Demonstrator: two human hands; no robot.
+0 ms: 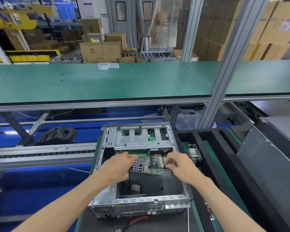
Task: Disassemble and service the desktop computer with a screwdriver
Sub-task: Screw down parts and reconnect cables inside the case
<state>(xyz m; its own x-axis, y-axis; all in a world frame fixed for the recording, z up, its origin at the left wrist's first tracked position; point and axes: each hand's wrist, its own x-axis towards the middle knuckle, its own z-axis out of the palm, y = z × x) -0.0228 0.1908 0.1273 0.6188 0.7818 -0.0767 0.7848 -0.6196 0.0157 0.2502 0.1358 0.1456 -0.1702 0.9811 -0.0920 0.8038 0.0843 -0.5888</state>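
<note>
Now both hands grip mobo (pixel 151 164) edges — case (pixel 141 198) open

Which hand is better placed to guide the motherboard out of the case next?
Probably the left hand: it grips the motherboard at its port edge, beside the empty part of the case. The right hand pinches the far side.

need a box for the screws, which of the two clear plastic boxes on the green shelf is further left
The clear plastic box nearer the shelf's front edge. The other clear box touches its right side, on the green shelf.
</note>
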